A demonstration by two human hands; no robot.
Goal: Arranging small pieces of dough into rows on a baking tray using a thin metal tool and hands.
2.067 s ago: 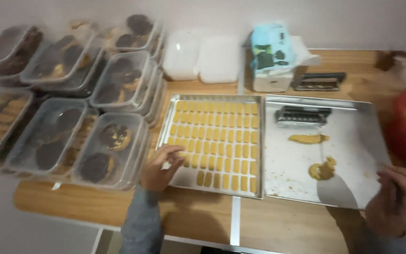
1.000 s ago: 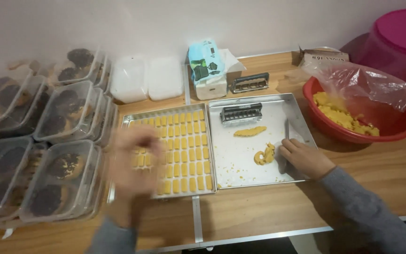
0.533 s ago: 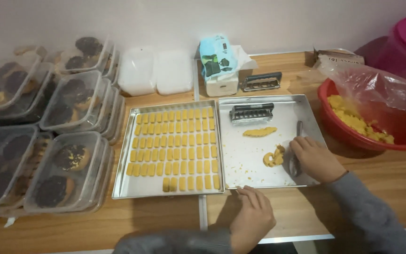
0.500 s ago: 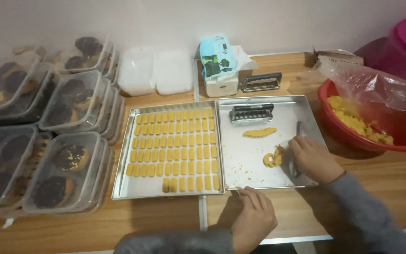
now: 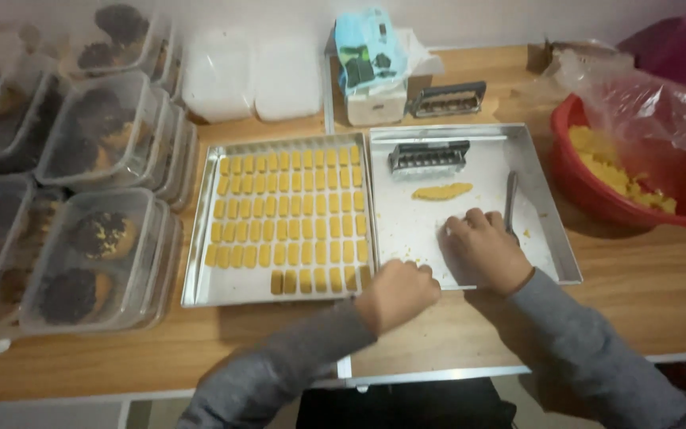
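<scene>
Left hand (image 5: 397,292) rested as a loose fist at the near edge of the two trays, right where they meet. Fingers were curled under; whether they held anything could not be told. It sat just beside the near right end of the dough pieces (image 5: 287,221), small yellow blocks in tidy rows filling the left tray (image 5: 198,280).

Right hand (image 5: 482,250) lay palm down on the right tray (image 5: 553,230), near its near edge. Fingers were bent and close together, pressing on the tray floor; what lay under them was hidden, possibly dough. A thin metal tool (image 5: 510,199) lay just right of the fingertips, seemingly touching the hand.

On the same tray, farther off: a flattened dough strip (image 5: 442,191), and beyond it a dark ridged cutter (image 5: 429,158).

Right of the trays, a red bowl (image 5: 597,202) with yellow dough under a clear bag (image 5: 660,111). Left side: stacked clear boxes (image 5: 89,246) of dark cookies. Far edge: a second cutter (image 5: 448,100), a tissue pack (image 5: 365,52), white lids (image 5: 252,75). All on a wooden table (image 5: 645,302).
</scene>
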